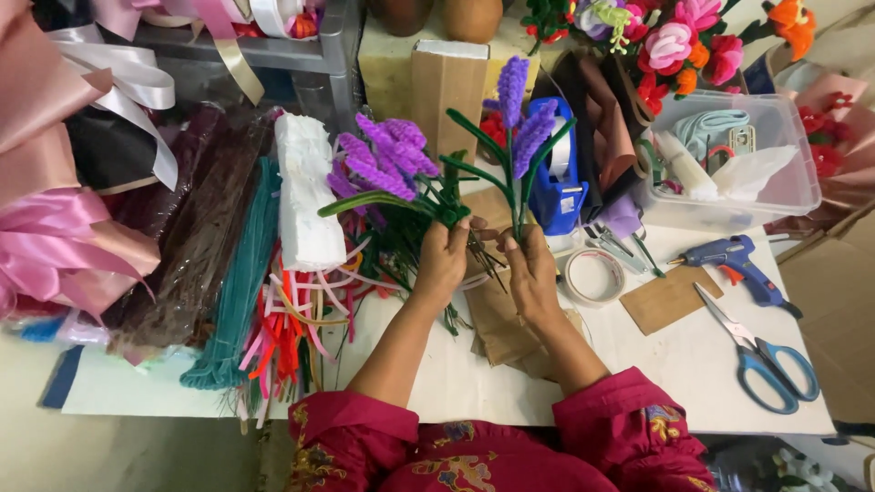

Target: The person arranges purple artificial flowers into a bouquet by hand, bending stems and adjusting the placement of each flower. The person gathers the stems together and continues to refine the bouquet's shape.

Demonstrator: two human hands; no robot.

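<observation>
Two hands: both work over a white table [693, 364] crowded with craft supplies.
Far left: pink and cream satin ribbon [55, 228] is heaped at the table's edge, under a grey shelf [273, 50].
Left of centre: dark wrapped bundles [196, 228], teal pipe cleaners [239, 282], a white block [308, 191] and loose pink, red and orange pipe cleaners [292, 328] lie side by side.
Left hand: the left hand [441, 260] is closed around a bunch of purple pipe-cleaner flowers [383, 159] that leans left.
Right hand: the right hand [531, 273] pinches the green stems of an upright purple sprig [519, 118], just beside the bunch.
Under the hands: brown paper [501, 319].
Right of centre: blue tape dispenser [558, 187], tape roll [594, 276], cardboard piece [670, 299].
Right: a clear plastic bin [784, 196], a blue glue gun [734, 260] and blue-handled scissors [761, 355].
Back right: red, pink and orange handmade flowers [684, 46].
</observation>
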